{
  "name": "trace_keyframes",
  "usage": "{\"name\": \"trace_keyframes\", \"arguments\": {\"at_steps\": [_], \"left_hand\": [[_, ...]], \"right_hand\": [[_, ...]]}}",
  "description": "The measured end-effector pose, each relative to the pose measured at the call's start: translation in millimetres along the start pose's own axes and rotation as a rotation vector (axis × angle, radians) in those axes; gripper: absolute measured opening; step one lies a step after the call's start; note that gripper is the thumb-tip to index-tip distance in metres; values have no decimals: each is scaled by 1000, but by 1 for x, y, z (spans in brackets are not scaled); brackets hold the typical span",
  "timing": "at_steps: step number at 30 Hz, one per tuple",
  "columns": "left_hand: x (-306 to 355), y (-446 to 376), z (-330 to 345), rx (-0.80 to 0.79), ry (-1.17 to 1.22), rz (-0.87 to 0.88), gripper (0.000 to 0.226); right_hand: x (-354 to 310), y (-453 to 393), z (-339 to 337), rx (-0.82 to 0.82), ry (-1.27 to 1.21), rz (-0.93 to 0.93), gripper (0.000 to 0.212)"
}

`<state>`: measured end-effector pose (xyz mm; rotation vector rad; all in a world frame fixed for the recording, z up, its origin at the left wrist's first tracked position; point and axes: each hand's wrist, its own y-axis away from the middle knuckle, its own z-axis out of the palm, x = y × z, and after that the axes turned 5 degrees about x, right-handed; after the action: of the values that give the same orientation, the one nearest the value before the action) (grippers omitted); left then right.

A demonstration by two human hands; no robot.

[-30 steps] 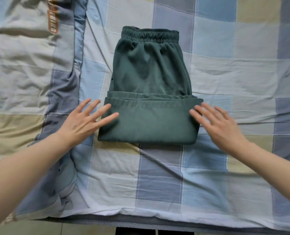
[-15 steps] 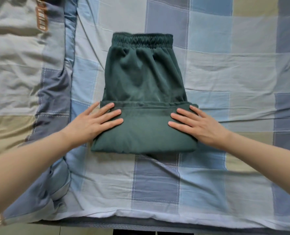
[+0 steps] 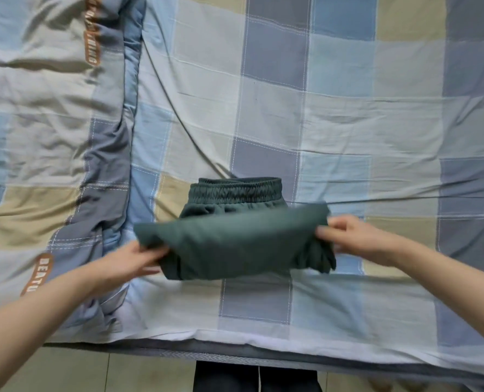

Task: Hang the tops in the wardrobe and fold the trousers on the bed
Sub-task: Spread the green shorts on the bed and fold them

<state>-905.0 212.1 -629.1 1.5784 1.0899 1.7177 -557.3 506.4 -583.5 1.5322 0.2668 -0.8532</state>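
Observation:
Dark green trousers [image 3: 235, 241] lie folded on the checked bed sheet [image 3: 348, 123], near the bed's front edge. Their elastic waistband [image 3: 235, 190] shows at the far side. The near folded part is lifted off the sheet and hangs between my hands. My left hand [image 3: 134, 260] grips its left end, fingers tucked under the cloth. My right hand [image 3: 348, 236] pinches its right end, thumb on top. Both hands are slightly blurred.
A bunched quilt [image 3: 45, 123] in the same checks, with brown lettered patches, covers the bed's left part. The bed's front edge [image 3: 235, 352] runs across the bottom, with tiled floor and my dark-clad legs [image 3: 255, 377] below it.
Both hands went from pressing flat on the folded lower part to gripping its ends and lifting it toward the waistband. The view has shifted, so the trousers sit lower in frame.

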Motion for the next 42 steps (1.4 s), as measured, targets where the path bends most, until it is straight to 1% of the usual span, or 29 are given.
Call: {"name": "trace_keyframes", "arguments": {"at_steps": [1, 2, 3, 4, 5, 6, 7, 9, 10, 12, 13, 14, 16, 18, 19, 20, 22, 25, 27, 31, 33, 35, 38, 40, 42], "left_hand": [[20, -4, 4, 63, 96, 28, 64], [35, -7, 6, 128, 103, 51, 72], [43, -11, 9, 171, 144, 71, 69], [46, -19, 16, 200, 183, 99, 54], [50, -22, 23, 264, 190, 100, 35], [50, -26, 30, 353, 171, 122, 24], [54, -27, 37, 435, 159, 156, 22], [64, -26, 46, 577, 184, 257, 18], [67, -27, 47, 637, 195, 308, 15], [76, -29, 44, 719, 176, 356, 14], [83, -30, 44, 739, 159, 361, 15], [85, -35, 45, 762, 125, 352, 18], [86, -46, 49, 800, 11, 245, 31], [84, -55, 56, 788, -12, 93, 44], [81, -55, 60, 776, 18, 66, 48], [76, -53, 65, 768, 61, 81, 50], [63, -45, 75, 761, 127, 106, 50], [44, -34, 87, 735, 168, 34, 50], [42, -27, 90, 771, 213, -13, 48], [62, -1, 94, 898, 281, 42, 33], [80, 21, 100, 894, 289, 84, 31], [101, 52, 110, 865, 300, 108, 34], [127, 91, 124, 812, 341, 95, 35], [152, 127, 137, 749, 384, 99, 36], [173, 161, 148, 668, 437, 107, 34]], "right_hand": [[-4, -10, -6, 158, -139, 31, 57], [-5, -23, -8, 291, -241, 51, 57], [-8, -36, -7, 367, -309, 75, 51], [-10, -46, -2, 412, -332, 122, 47], [-10, -54, 5, 447, -294, 165, 46], [-10, -60, 13, 483, -219, 179, 44], [-11, -63, 20, 518, -150, 155, 37], [-14, -66, 32, 603, -74, 37, 18], [-14, -65, 33, 656, -80, -15, 16], [-14, -62, 31, 728, -157, -66, 17], [-12, -63, 31, 736, -186, -53, 19], [-8, -65, 32, 730, -205, -12, 22], [0, -71, 36, 687, -227, 115, 30], [0, -75, 42, 658, -282, 184, 44], [0, -76, 43, 650, -319, 182, 49], [-1, -75, 45, 643, -348, 162, 48], [-4, -73, 51, 608, -356, 126, 38], [-6, -71, 57, 588, -359, 139, 39], [-9, -66, 57, 577, -377, 134, 36], [-10, -39, 54, 561, -420, 90, 23], [-15, -14, 52, 564, -453, 71, 23], [-26, 24, 51, 567, -480, 56, 27], [-42, 77, 49, 577, -549, 38, 25], [-58, 126, 47, 597, -594, 25, 24], [-71, 169, 49, 624, -626, 15, 29]]}}
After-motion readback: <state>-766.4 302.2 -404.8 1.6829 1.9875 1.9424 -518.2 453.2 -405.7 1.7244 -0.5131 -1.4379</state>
